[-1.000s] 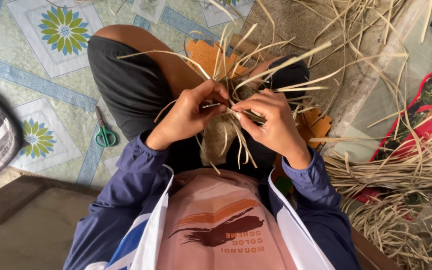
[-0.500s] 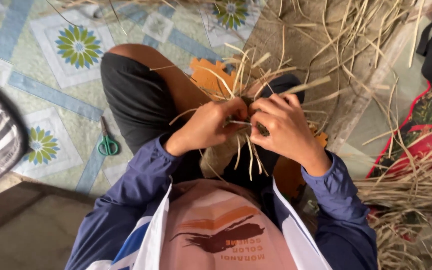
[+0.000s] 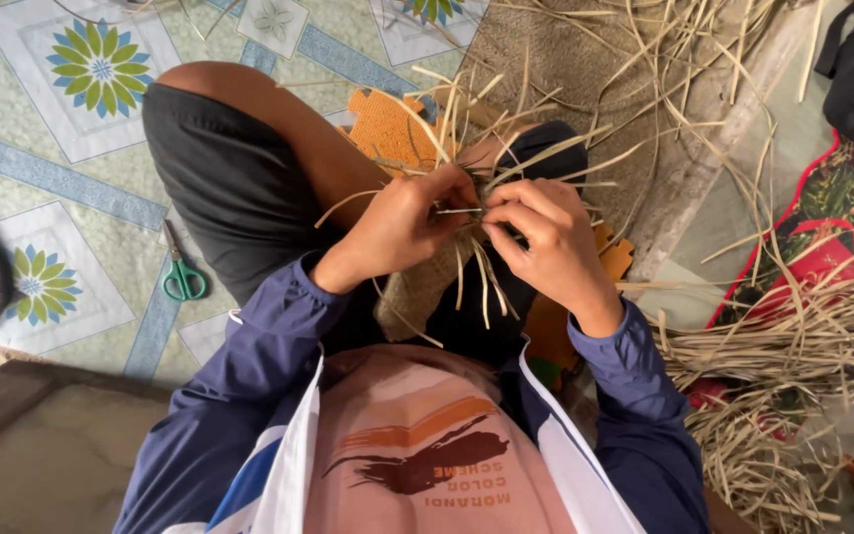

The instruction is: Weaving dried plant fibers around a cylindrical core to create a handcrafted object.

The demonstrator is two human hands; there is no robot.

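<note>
Pinching a thin metal needle [image 3: 459,210] between thumb and fingers, my left hand [image 3: 402,225] is closed on it, its tip reaching my right hand [image 3: 541,237]. That hand is clamped on dry straw strips [image 3: 481,163] that fan out above my knuckles, over my lap. Beneath them sits a woven straw piece [image 3: 417,287] between my knees. Green-handled scissors [image 3: 180,267] lie on the patterned floor mat [image 3: 51,178] beside my left thigh. More loose straw [image 3: 793,376] is heaped to my right.
</note>
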